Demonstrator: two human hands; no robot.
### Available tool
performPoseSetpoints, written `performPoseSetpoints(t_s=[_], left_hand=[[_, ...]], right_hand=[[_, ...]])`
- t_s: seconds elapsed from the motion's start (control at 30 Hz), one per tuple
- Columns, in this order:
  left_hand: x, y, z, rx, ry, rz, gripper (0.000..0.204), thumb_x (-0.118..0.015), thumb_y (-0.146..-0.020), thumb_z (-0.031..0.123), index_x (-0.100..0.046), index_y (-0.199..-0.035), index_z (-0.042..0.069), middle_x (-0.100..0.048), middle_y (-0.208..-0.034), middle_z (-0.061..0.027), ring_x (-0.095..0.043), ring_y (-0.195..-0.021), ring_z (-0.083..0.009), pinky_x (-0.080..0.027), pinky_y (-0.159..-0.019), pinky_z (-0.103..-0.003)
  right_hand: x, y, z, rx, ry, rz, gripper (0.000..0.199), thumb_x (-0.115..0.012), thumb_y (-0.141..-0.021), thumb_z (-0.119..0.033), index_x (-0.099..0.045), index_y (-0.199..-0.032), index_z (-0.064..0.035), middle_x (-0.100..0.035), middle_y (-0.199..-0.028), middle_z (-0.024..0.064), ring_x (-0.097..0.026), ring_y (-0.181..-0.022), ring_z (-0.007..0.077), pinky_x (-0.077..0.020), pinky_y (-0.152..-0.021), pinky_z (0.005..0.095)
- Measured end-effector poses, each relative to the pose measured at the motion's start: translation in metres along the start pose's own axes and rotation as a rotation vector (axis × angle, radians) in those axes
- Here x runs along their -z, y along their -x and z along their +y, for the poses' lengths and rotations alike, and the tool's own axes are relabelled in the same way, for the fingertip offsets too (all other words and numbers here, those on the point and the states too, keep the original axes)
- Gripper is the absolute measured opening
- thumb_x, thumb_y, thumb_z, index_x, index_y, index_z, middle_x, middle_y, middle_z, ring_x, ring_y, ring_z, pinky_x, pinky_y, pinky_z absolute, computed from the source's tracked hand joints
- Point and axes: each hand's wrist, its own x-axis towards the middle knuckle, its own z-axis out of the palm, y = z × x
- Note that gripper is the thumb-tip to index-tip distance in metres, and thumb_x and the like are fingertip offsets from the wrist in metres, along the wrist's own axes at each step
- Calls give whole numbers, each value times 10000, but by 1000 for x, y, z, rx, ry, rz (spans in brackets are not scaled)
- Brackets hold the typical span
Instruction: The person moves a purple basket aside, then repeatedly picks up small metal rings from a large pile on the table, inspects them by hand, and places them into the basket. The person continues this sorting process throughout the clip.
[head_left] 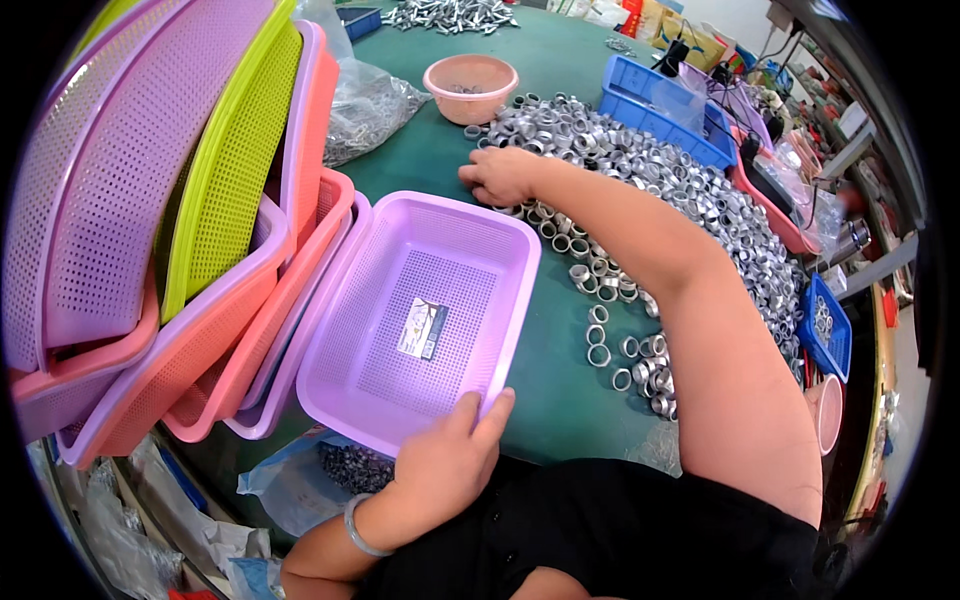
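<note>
while the left hand steadies the basket, the right reaches out to the rings, as set out below.

left hand: the left hand [450, 455] lies flat on the near rim of the lilac basket [505, 285], fingers laid over the edge and thumb outside; it pins the rim rather than grips it.

right hand: the right hand [497, 175] rests knuckles up at the near-left edge of the heap of metal rings [640, 160], fingers curled downward; whether any rings are inside the curl cannot be told.

lilac basket: slatted, rectangular, tilted against the stack of baskets [180, 230] on the left; only a small printed card [422, 327] lies on its floor.

metal rings: a broad silver pile on the green table [560, 390], running from far centre to the right, with loose strays [625, 345] just right of the basket.

other things: a pink bowl [470, 88] at far centre, blue trays [660, 110] at far right, a bag of dark parts [345, 465] below the basket's near-left corner.

step in hand: judged as gathering rings beside the basket.

next move calls for: a raking pull toward the basket's far right rim, with the near rim kept pinned so the basket does not slide.
</note>
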Motion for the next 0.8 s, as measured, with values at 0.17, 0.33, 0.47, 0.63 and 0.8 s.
performPoseSetpoints(t_s=[0.17, 0.33, 0.47, 0.63, 0.8], left_hand=[[-9, -1, 0, -19, -6, 111, 422, -601, -752, 75, -535, -1169, 99, -583, -968, -138, -605, -648, -290, -488, -523, -355], [-18, -15, 5, -33, 3, 162, 386, -581, -758, 58, -544, -1142, 68, -594, -917, -133, -604, -680, -310, -491, -561, -369], [-20, -35, 7, -9, 36, 125, 374, -558, -774, 77, -540, -1148, 65, -598, -916, -149, -600, -734, -333, -489, -618, -403], [-17, -50, -5, -39, 0, 116, 381, -528, -798, 119, -516, -1179, 113, -598, -917, -135, -593, -751, -347, -484, -636, -437], [-7, -50, 5, 17, -73, 12, 475, -569, -779, 111, -468, -1240, 63, -592, -983, -188, -578, -827, -364, -466, -725, -416]], right_hand=[[11, 62, -32, 61, 82, -21, 323, -523, -777, -276, -549, -1073, -147, -526, -1033, 133, -519, -1005, 311, -465, -759, 428], [-14, 111, -34, 26, -34, 110, 228, -524, -759, -234, -641, -931, -138, -532, -1012, 85, -517, -962, 270, -452, -781, 405], [-20, 147, -38, 19, 7, 128, 262, -507, -759, -233, -589, -1001, -172, -530, -976, 79, -520, -975, 254, -433, -754, 419], [-26, 174, -41, 33, -71, 256, 178, -550, -743, -169, -540, -916, -125, -495, -943, 66, -503, -929, 267, -423, -762, 432], [-22, 202, -51, -95, -170, 185, 293, -545, -826, -292, -568, -1095, -178, -508, -1128, 69, -467, -1088, 260, -406, -854, 422]])
